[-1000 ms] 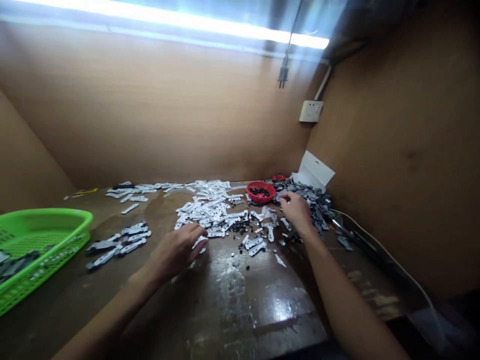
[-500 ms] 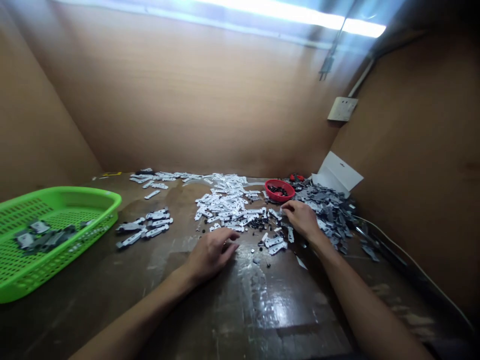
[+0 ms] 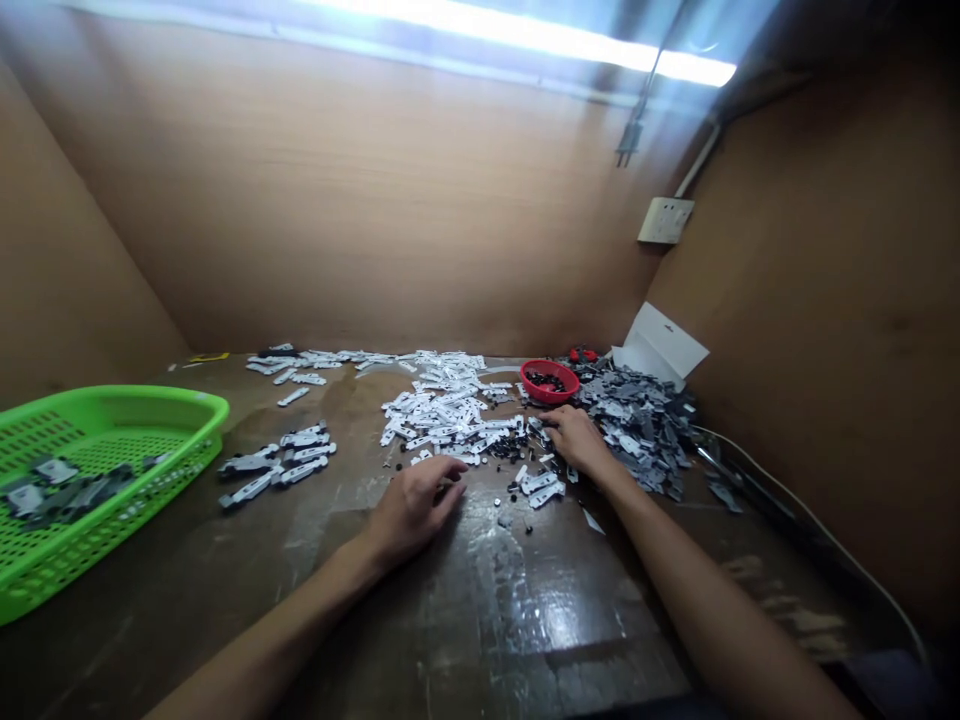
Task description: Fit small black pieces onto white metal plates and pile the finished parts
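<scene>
My L fingers parted nr white pcs | R fingers nr red bskt, can't tell grip | grn bskt mark illegible

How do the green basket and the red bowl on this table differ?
The green basket is large, the red bowl small. The basket holds mostly gray pieces, the bowl small dark parts. The basket stands at the left, the bowl farther back, near the right hand. Both are open-topped.
</scene>
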The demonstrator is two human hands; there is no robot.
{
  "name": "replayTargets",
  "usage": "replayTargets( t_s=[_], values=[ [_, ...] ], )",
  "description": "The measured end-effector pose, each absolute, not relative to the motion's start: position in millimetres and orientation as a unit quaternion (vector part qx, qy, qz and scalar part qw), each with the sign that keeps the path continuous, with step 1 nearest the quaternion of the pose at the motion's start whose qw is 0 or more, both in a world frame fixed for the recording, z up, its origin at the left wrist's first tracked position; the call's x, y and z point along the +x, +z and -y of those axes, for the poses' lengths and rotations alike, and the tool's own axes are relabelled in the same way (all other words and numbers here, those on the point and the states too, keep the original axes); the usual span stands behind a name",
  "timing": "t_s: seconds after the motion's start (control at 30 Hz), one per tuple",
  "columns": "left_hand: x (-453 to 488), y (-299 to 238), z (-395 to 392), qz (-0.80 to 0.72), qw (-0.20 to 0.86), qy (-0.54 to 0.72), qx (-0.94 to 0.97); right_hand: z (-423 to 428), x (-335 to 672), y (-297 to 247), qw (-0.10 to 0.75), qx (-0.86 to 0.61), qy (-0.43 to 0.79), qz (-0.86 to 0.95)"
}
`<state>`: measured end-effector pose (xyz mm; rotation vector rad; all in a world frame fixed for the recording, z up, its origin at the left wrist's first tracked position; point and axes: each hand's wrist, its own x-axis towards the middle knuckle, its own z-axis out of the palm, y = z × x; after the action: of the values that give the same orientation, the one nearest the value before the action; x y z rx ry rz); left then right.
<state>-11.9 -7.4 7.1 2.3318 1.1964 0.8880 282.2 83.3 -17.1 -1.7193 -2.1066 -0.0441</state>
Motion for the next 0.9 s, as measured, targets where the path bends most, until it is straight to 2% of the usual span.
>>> replayTargets(
  t_s=[0.13, 0.23, 0.33, 0.4, 0.63, 0.73, 0.83, 0.9],
  values=[
    [-12, 10, 8, -0.434, 0.189, 0.331, 0.816, -77, 273, -9, 0.274, -0.604, -0.001, 0.749],
    [-8, 15, 12, -0.445, 0.224, 0.348, 0.794, -61, 256, 3, 0.344, -0.519, 0.087, 0.778],
    [-1, 16, 16, -0.448, 0.302, 0.362, 0.760, -39, 229, 11, 0.325, -0.411, 0.260, 0.811],
    [1, 13, 16, -0.445, 0.352, 0.356, 0.742, -27, 212, 11, 0.321, -0.393, 0.332, 0.795],
    [0, -1, 13, -0.467, 0.497, 0.361, 0.636, -18, 194, 4, 0.361, -0.382, 0.451, 0.721],
    [-1, -1, 14, -0.451, 0.565, 0.331, 0.607, -23, 203, 9, 0.357, -0.391, 0.414, 0.740],
    [-2, -2, 13, -0.461, 0.605, 0.312, 0.570, -34, 221, 13, 0.352, -0.421, 0.265, 0.793],
    [-4, -3, 11, -0.473, 0.617, 0.307, 0.550, -42, 233, 11, 0.304, -0.425, 0.167, 0.836]
  ],
)
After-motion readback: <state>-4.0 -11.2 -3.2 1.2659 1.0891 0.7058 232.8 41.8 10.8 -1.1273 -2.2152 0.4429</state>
